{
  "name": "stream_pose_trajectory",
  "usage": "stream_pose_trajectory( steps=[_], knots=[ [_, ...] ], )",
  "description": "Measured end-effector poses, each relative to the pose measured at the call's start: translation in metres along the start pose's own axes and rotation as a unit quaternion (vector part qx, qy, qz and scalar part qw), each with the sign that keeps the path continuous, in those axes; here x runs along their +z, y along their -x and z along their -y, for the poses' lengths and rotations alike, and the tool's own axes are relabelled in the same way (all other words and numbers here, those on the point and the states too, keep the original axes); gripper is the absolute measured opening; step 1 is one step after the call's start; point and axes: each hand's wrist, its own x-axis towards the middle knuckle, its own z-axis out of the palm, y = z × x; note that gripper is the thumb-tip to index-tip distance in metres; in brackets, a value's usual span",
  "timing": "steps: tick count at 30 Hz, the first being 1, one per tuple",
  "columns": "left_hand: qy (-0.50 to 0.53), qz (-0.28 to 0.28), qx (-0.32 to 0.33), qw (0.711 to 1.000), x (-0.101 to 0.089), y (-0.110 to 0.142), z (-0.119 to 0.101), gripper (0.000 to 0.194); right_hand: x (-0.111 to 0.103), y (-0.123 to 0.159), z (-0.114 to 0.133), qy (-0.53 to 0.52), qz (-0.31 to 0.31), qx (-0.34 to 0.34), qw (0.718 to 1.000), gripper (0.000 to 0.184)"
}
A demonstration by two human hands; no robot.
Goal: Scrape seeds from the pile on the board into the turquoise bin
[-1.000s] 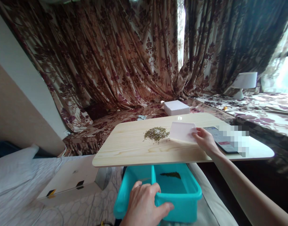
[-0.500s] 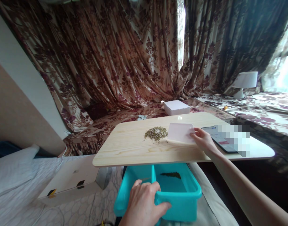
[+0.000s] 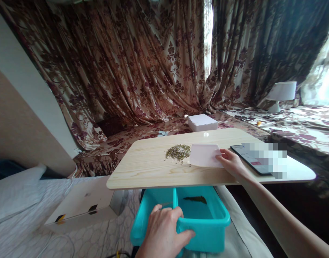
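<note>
My right hand (image 3: pixel 230 161) pinches a thin white plastic sheet (image 3: pixel 204 155) by its right end. The sheet stands tilted on the wooden tabletop (image 3: pixel 143 172), its left edge against a pile of small green and white grains (image 3: pixel 178 153). Below the table's near edge, my left hand (image 3: pixel 164 229) is closed over the front rim of a turquoise two-compartment bin (image 3: pixel 204 231), thumb outside. A patch of dark green grains (image 3: pixel 196 199) lies in the bin's right compartment. Only part of the left compartment shows past my hand.
A phone (image 3: pixel 251 159), partly blurred out, lies on the table right of my right hand. Behind the table stands a white box (image 3: pixel 202 122). A larger white carton (image 3: pixel 81 202) rests on the bed at left. A lamp (image 3: pixel 282 94) stands at far right.
My right hand has moved the white sheet slightly left and nearer to me, up against the right side of the grain pile. My left hand stays on the bin.
</note>
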Motion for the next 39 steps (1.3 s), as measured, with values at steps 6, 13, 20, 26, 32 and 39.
stream_pose_trajectory(
  steps=[6, 13, 20, 26, 32, 39],
  knots=[
    [-0.007, 0.006, -0.006, 1.000, -0.001, 0.001, 0.000, 0.023, 0.005, 0.017, 0.016, -0.005, 0.040, -0.011, 0.999, 0.015],
    [0.005, -0.004, -0.001, 1.000, 0.000, 0.001, 0.002, 0.023, -0.003, 0.037, 0.019, -0.037, 0.140, 0.037, 0.989, 0.022],
    [-0.003, -0.001, -0.003, 1.000, -0.002, 0.001, -0.001, 0.024, -0.018, 0.016, 0.009, -0.055, 0.015, -0.008, 0.998, 0.028],
    [-0.009, 0.000, -0.006, 1.000, 0.000, -0.001, 0.000, 0.023, -0.004, -0.006, 0.000, -0.041, -0.034, -0.018, 0.998, 0.021],
    [-0.011, 0.000, -0.002, 1.000, 0.000, 0.001, 0.002, 0.023, 0.003, -0.010, -0.002, -0.011, -0.039, -0.019, 0.999, 0.020],
    [-0.003, -0.010, 0.005, 1.000, 0.001, 0.000, 0.003, 0.022, -0.001, -0.016, -0.012, -0.009, -0.013, -0.023, 1.000, 0.022]
  ],
)
